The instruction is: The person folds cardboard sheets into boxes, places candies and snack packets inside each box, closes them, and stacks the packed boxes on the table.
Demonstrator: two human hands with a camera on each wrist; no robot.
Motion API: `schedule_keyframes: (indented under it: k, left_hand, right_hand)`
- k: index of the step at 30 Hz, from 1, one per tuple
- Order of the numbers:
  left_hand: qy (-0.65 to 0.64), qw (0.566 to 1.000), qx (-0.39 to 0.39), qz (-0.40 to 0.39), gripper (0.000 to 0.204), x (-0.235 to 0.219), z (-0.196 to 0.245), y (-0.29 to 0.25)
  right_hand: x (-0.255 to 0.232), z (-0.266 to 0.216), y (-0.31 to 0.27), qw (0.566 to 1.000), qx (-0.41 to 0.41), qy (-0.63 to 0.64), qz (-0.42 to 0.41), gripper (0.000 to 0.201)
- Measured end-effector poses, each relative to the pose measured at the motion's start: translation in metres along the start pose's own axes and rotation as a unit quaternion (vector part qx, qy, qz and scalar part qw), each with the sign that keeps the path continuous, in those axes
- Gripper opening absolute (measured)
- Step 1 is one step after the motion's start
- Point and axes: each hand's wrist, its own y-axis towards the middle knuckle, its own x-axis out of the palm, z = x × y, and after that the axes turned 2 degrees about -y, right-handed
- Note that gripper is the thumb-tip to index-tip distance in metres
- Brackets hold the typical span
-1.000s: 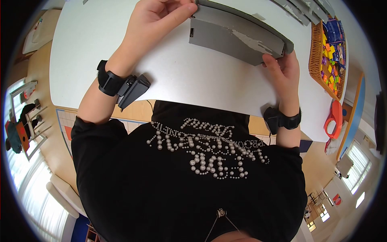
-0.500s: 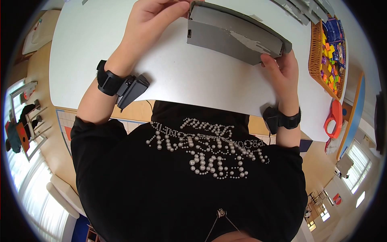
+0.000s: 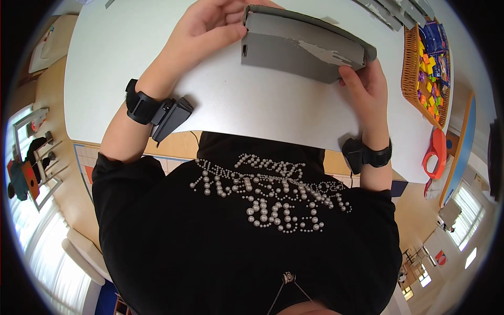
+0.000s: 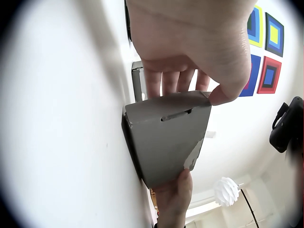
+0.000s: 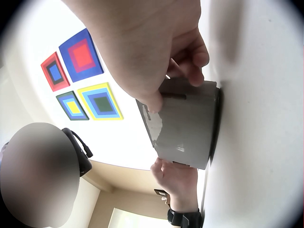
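Note:
A grey cardboard box stands on the white table near its far side in the head view. Its surface is worn, with a pale torn patch towards the right. My left hand holds the left end, thumb at the corner and fingers reaching behind. A narrow slot shows in that end of the box in the left wrist view. At the opposite end, my right hand grips the box with the thumb on the near face. In the right wrist view its other fingers curl around the end.
A wicker basket with colourful wrapped pieces and blue packets stands at the right edge of the table. Red-handled scissors lie below it. More worn grey cardboard pieces are at the back right.
The box has shifted slightly left and towards me. My left thumb has slid down from the top corner along the left end, and the left fingers have spread behind the box.

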Motion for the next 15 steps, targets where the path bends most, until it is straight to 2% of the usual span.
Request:
schedule_keyframes:
  k: [1,3,5,7,9,15]
  left_hand:
    - [0.0,1.0,0.0,0.0,0.035,0.001,0.0,-0.002]
    - [-0.004,0.997,-0.07,0.014,0.042,0.006,0.003,-0.005]
    - [-0.009,0.997,-0.071,0.035,0.044,0.013,-0.002,-0.002]
    - [-0.015,0.996,-0.073,0.055,0.047,0.013,-0.004,-0.001]
    - [0.0,0.992,-0.114,0.05,0.046,0.01,-0.003,-0.002]
    - [-0.002,0.992,-0.091,0.082,0.045,0.007,-0.011,-0.004]
  right_hand:
    - [0.0,-0.001,0.0,1.0,0.016,0.008,-0.003,0.034]
    - [0.0,-0.005,-0.001,0.999,0.032,0.015,-0.007,0.035]
    - [0.001,-0.008,-0.001,0.995,0.073,0.063,-0.022,0.037]
    - [0.001,-0.008,-0.001,0.994,0.075,0.078,-0.024,0.037]
    - [0.002,-0.009,0.0,0.993,0.077,0.092,-0.025,0.036]
    - [0.003,-0.007,0.001,0.992,0.06,0.111,-0.01,0.045]
